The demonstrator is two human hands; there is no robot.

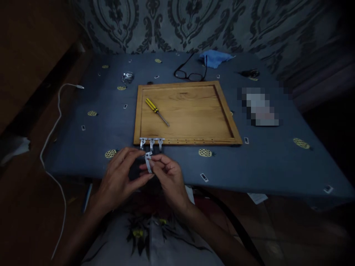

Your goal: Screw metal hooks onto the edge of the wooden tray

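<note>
Both my hands meet at the near edge of the table. My right hand (166, 175) pinches a small silver metal hook (148, 162), and the fingers of my left hand (122, 173) close on the same hook from the left. Just beyond them a wooden board (191, 111) lies flat, with three metal hooks (151, 142) fixed along the left of its near edge and a row of small holes running right. A yellow-handled screwdriver (156, 111) rests on the board's left part.
A blue patterned cloth (277, 159) covers the table. At the back lie black glasses (191, 72), a blue rag (215, 58), a small metal pile (127, 77) and a dark object (249, 73). A white cable (55, 125) hangs off the left.
</note>
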